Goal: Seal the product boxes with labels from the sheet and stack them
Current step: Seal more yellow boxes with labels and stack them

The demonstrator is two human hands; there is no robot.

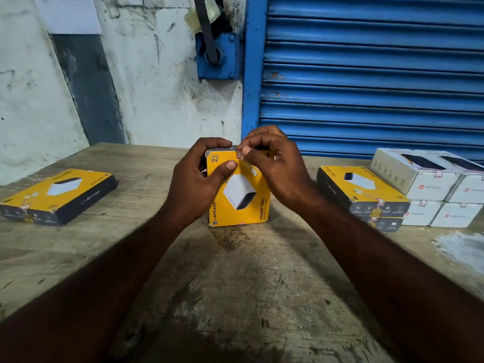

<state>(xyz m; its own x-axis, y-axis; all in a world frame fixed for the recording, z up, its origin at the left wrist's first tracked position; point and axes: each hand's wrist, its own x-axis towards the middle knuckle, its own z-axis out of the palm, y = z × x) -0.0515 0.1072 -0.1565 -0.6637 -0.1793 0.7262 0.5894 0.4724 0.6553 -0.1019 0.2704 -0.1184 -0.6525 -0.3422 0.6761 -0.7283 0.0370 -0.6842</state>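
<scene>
We grip the yellow box [241, 203] upright mid-table [235, 284] with our left hand [201, 176] while our right hand [277, 166] pinches a label [240, 154] onto its top edge. Sealed stacked boxes [429, 187] sit at the right, and the lone box [60, 195] at the left looks unstacked.

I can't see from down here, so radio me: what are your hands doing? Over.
Left hand grips yellow box, upright on table. Right hand pinches label at box's top edge. Nothing in the way.
</scene>
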